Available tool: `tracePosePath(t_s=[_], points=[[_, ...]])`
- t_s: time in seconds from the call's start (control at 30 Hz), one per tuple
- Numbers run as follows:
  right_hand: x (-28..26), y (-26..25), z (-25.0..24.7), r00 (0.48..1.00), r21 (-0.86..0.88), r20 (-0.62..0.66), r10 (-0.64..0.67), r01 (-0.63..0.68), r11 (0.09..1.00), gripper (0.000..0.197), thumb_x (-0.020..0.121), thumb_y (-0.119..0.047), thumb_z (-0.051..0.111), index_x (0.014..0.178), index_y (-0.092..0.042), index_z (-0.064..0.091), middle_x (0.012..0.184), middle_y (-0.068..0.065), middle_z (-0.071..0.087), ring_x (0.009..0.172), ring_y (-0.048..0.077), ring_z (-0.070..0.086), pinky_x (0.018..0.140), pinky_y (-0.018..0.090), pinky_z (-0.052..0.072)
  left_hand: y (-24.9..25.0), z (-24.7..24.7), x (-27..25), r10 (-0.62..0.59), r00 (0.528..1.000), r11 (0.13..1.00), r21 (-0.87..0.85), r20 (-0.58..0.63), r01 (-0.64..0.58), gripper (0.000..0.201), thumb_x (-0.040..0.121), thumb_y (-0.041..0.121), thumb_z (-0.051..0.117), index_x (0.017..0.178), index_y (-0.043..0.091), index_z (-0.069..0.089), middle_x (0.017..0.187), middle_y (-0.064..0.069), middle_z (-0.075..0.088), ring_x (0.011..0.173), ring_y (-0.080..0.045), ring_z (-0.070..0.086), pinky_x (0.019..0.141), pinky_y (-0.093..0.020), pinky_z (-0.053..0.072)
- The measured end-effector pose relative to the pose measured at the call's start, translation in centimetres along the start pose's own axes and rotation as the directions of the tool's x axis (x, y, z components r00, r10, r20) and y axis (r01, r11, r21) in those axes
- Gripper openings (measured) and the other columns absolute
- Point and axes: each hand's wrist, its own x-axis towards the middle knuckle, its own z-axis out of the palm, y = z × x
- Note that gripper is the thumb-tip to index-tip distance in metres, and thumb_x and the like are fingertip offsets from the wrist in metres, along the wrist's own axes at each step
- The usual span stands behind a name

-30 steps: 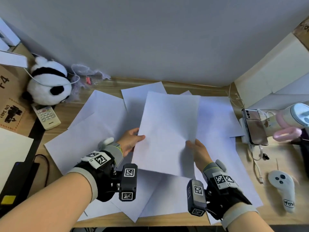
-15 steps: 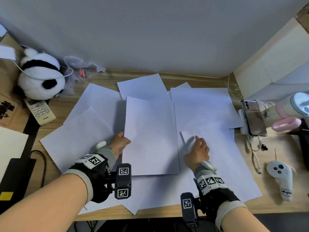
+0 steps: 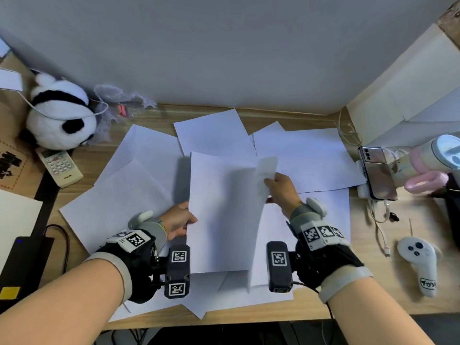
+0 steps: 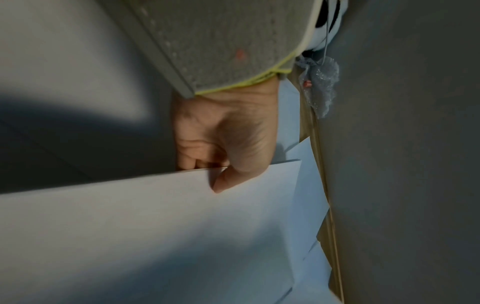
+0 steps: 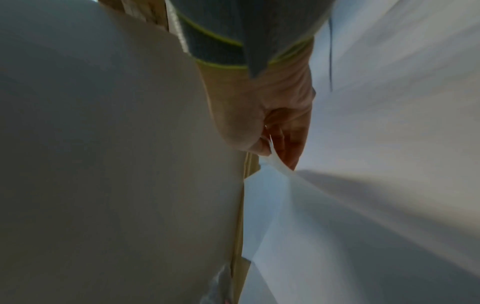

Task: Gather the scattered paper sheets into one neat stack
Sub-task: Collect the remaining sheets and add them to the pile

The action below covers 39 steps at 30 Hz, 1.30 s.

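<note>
My left hand grips the left edge of the sheets I've gathered, thumb on top. My right hand pinches another sheet by its edge, lifted and curling beside them, over the scattered sheets on the desk.

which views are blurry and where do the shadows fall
Head view: sharp but bowed at the edges, the lifted white paper sheet blurred; left wrist view: dark shadow across the held white sheets; right wrist view: motion smear everywhere, only the right hand readable.
</note>
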Motion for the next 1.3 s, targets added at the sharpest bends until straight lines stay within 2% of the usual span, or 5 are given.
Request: tracePosePath(t_s=[0.3, 0.5, 0.67, 1.03, 1.3], points=[[0.5, 0.3, 6.3, 0.984, 0.223, 0.152, 0.098, -0.13, 0.966, 0.036, 0.096, -0.026, 0.044, 0.12, -0.001, 0.054, 0.109, 0.013, 0.06, 0.091, 0.029, 0.059, 0.073, 0.031, 0.052, -0.2, -0.1, 0.1, -0.01, 1.0, 0.999, -0.045, -0.027, 0.008, 0.039, 0.093, -0.006, 0.031, 0.101, 0.022, 0.058, 0.061, 0.006, 0.068, 0.041, -0.005, 0.062, 0.041, -0.014, 0.048], [1.4, 5.1, 3.1, 0.877, -0.105, -0.456, 0.148, -0.218, 0.97, 0.032, 0.086, -0.016, 0.051, 0.115, -0.015, 0.065, 0.129, 0.012, 0.058, 0.119, 0.033, 0.052, 0.099, 0.036, 0.043, -0.1, -0.3, 0.3, -0.07, 0.995, 0.982, -0.181, -0.07, 0.056, 0.018, 0.096, 0.026, 0.043, 0.096, 0.018, 0.059, 0.084, -0.003, 0.062, 0.071, -0.018, 0.057, 0.06, -0.024, 0.047], [0.7, 6.5, 2.8, 0.934, 0.023, -0.317, 0.164, -0.166, 0.986, 0.036, 0.088, -0.014, 0.051, 0.124, -0.009, 0.058, 0.134, 0.012, 0.053, 0.123, 0.03, 0.05, 0.104, 0.04, 0.042, -0.5, 0.7, 0.9, 0.01, 0.999, 0.99, -0.141, -0.053, -0.017, 0.039, 0.089, 0.01, 0.059, 0.127, 0.006, 0.051, 0.118, -0.012, 0.061, 0.106, -0.026, 0.058, 0.092, -0.034, 0.045], [2.7, 6.3, -2.9, 0.854, 0.606, -0.292, 0.432, -0.184, 0.774, 0.03, 0.09, -0.004, 0.042, 0.062, -0.014, 0.036, 0.062, 0.004, 0.034, 0.055, 0.021, 0.037, 0.052, 0.021, 0.038, 1.5, 0.5, 1.5, 0.143, 0.971, 0.985, -0.066, -0.19, -0.158, 0.045, 0.091, -0.007, 0.047, 0.135, 0.004, 0.047, 0.137, -0.012, 0.054, 0.108, -0.019, 0.051, 0.105, -0.035, 0.038], [4.6, 4.3, -4.3, 0.858, 0.854, -0.006, 0.513, -0.262, 0.449, 0.037, 0.094, -0.022, 0.048, 0.129, -0.009, 0.047, 0.122, 0.002, 0.06, 0.112, 0.017, 0.059, 0.094, 0.026, 0.045, 1.3, 1.5, 2.7, 0.12, 0.969, 0.988, 0.118, -0.214, -0.096, 0.041, 0.09, -0.006, 0.049, 0.13, 0.001, 0.051, 0.132, -0.016, 0.058, 0.102, -0.021, 0.054, 0.098, -0.033, 0.043]])
